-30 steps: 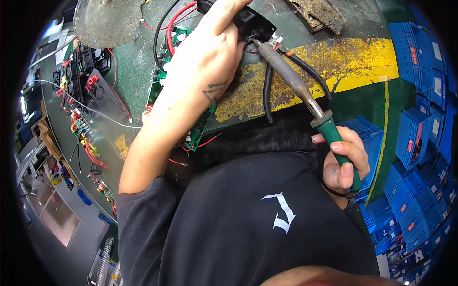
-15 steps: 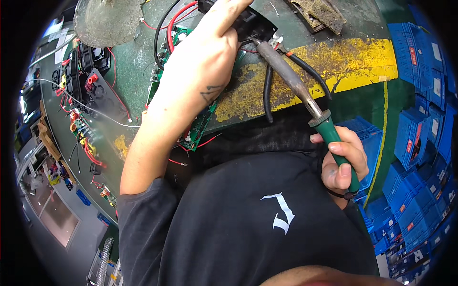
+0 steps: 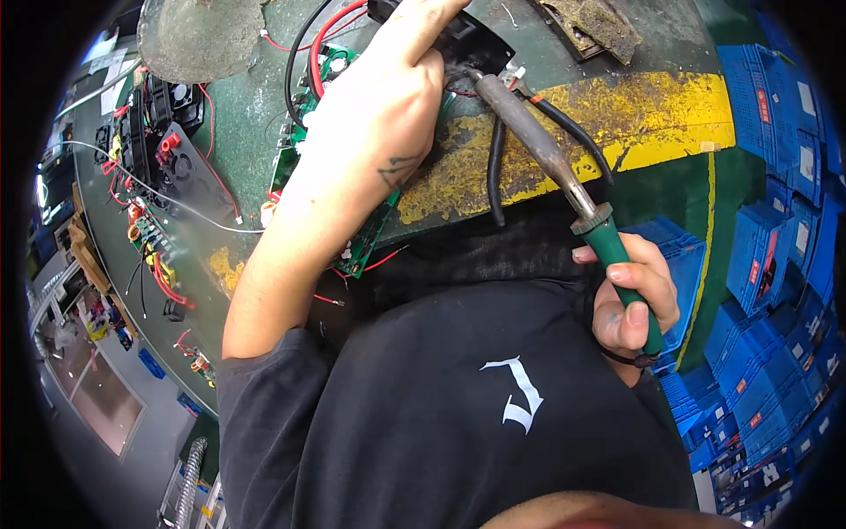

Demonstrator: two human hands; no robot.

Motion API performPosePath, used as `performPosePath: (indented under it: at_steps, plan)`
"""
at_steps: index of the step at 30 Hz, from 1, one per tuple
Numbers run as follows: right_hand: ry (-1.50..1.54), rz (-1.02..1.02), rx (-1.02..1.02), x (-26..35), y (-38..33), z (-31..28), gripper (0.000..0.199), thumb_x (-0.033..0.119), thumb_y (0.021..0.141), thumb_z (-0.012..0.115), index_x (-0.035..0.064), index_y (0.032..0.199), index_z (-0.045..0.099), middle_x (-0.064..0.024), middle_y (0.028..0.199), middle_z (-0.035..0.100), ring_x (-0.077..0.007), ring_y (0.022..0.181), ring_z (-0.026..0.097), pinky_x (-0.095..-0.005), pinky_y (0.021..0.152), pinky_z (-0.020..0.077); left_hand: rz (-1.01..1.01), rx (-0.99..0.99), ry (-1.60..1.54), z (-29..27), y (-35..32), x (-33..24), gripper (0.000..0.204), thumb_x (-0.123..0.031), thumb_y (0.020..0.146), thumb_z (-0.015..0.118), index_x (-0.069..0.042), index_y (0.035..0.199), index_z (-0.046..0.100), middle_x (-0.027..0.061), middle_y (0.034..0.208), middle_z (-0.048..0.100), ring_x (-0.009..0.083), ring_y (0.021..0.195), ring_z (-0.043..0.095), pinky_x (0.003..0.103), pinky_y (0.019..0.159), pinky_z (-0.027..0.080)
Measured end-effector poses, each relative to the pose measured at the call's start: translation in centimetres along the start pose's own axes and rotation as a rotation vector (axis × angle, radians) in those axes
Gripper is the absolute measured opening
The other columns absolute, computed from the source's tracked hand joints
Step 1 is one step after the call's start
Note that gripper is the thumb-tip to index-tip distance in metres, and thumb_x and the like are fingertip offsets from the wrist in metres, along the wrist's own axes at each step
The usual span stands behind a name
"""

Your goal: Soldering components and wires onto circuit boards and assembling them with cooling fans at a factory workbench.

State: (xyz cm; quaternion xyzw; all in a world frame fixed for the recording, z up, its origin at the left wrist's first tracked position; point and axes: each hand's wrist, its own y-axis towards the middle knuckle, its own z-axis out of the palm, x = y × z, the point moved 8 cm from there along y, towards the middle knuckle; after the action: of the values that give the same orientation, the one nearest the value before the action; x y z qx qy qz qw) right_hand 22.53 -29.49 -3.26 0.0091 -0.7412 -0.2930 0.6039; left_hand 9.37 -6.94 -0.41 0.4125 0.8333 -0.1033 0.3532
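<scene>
My right hand is wrapped round the green handle of a soldering iron. The iron slants up and left, its tip against or very near a black panel at the top of the bench. My left hand grips that panel, though part of its fingers runs out of the picture. What the tip touches is too small to make out; a faint grey haze hangs there. Under my left forearm lies a green circuit board, with red and black wires. Black-handled pliers rest beside the iron.
A black plate with fans and wired parts lie on the bench's left. A tray with a worn sponge sits at the far edge. Thin pale wire crosses the left side. Blue crates are stacked on the right.
My left hand and forearm have shifted slightly to the right with the black panel. A faint haze shows by the iron's tip. My right hand has hardly moved.
</scene>
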Motion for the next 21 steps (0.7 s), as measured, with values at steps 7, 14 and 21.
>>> performPosePath:
  at_steps: [7, 14, 21]
  plan:
    - [-0.083, -0.045, 0.15, 0.9, 0.8, 0.5, 0.03, 0.022, 0.097, 0.055, -0.0022, 0.11, 0.067, -0.0282, 0.101, 0.069, -0.0315, 0.077, 0.071, -0.0368, 0.064, 0.0571, 0.202, 0.126, 0.61, 1.6, -0.2, -0.4, 0.038, 0.003, 0.089, 0.052, 0.015, 0.124, 0.057, 0.0261, 0.149, 0.049, 0.0395, 0.138, 0.05, 0.039, 0.114, 0.043]
    - [-0.03, -0.071, 0.077, 0.8, 0.2, 0.4, 0.029, 0.02, 0.098, 0.053, -0.0032, 0.11, 0.067, -0.03, 0.102, 0.068, -0.0315, 0.077, 0.071, -0.0369, 0.063, 0.0579, 0.233, 0.074, 0.472, 1.1, 0.1, -0.4, 0.023, 0.004, 0.085, 0.056, 0.015, 0.105, 0.063, 0.0255, 0.15, 0.049, 0.0389, 0.139, 0.049, 0.039, 0.114, 0.043]
    - [-0.004, -0.071, 0.059, 0.5, 0.2, 0.5, 0.029, 0.019, 0.097, 0.053, -0.0036, 0.109, 0.066, -0.03, 0.099, 0.069, -0.0319, 0.077, 0.072, -0.0369, 0.063, 0.0581, 0.253, 0.073, 0.552, 1.1, 0.0, -0.5, 0.016, 0.004, 0.085, 0.058, 0.014, 0.097, 0.062, 0.025, 0.149, 0.05, 0.0393, 0.138, 0.05, 0.039, 0.114, 0.044]
